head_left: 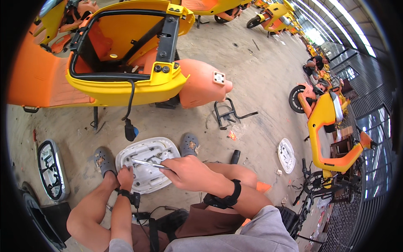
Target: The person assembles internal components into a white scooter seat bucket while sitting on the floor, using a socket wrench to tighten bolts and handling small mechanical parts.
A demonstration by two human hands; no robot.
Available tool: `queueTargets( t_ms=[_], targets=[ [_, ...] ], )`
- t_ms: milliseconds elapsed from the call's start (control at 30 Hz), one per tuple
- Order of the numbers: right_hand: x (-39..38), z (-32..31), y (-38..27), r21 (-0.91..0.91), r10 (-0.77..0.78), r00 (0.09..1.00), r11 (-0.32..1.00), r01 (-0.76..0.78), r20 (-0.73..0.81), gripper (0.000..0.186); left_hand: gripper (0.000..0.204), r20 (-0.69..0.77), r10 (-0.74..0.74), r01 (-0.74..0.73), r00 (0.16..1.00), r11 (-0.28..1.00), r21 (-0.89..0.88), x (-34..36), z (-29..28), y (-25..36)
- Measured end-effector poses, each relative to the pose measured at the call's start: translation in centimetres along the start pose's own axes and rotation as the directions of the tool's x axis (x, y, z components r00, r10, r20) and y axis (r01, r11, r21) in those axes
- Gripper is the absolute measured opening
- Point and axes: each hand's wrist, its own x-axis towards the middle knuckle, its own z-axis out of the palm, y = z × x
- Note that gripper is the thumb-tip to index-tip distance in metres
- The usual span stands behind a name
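Note:
A white moulded plastic panel (153,178) with a ribbed inner side lies on the floor between my feet. My right hand (187,172) is closed around one end of a long silver hand tool (147,163); whether it is a wrench or a screwdriver I cannot tell. The tool reaches leftward over the panel. Close to its far end, my left hand (125,175) rests at the panel's left side with fingers bent together; anything between them is too small to make out. Small dark metal parts show on the panel.
An open-topped orange and yellow scooter body (130,84) stands ahead, a cable with a plug (130,131) hanging from it. Around me lie a black metal bracket (228,113), a dark cylinder (235,157), a second white panel (286,155) and an oval silver-rimmed part (53,170).

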Motion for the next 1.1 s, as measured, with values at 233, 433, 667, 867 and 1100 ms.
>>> queueTargets(
  t_ms=[233, 433, 667, 867, 1100],
  targets=[
    [-0.1, 0.1, 0.1, -0.023, -0.005, 1.000, 1.000, 0.005, 0.026, 0.016, 0.030, 0.157, 0.030, -0.048, 0.987, 0.993, 0.112, 1.0, 0.2, 0.7],
    [-0.1, 0.2, -0.1, -0.025, -0.024, 0.999, 0.999, 0.024, 0.035, 0.016, 0.029, 0.332, 0.158, -0.240, 0.930, 0.946, 0.220, 3.6, 1.3, -2.0],
    [-0.1, 0.3, 0.0, -0.034, -0.036, 0.999, 0.999, 0.037, 0.032, 0.015, 0.029, 0.331, 0.119, -0.186, 0.936, 0.966, 0.180, 3.8, -0.3, -0.9],
    [0.0, 0.6, 0.2, -0.005, -0.031, 1.000, 1.000, 0.031, 0.002, 0.014, 0.020, 0.330, 0.187, -0.301, 0.925, 0.890, 0.341, 5.4, 1.9, -1.8],
    [-0.6, 0.1, 0.8, -0.050, 0.010, 1.000, 0.999, -0.010, 0.011, 0.013, 0.017, 0.318, 0.254, -0.380, 0.913, 0.811, 0.445, 4.7, 1.2, 0.1]
  ],
)
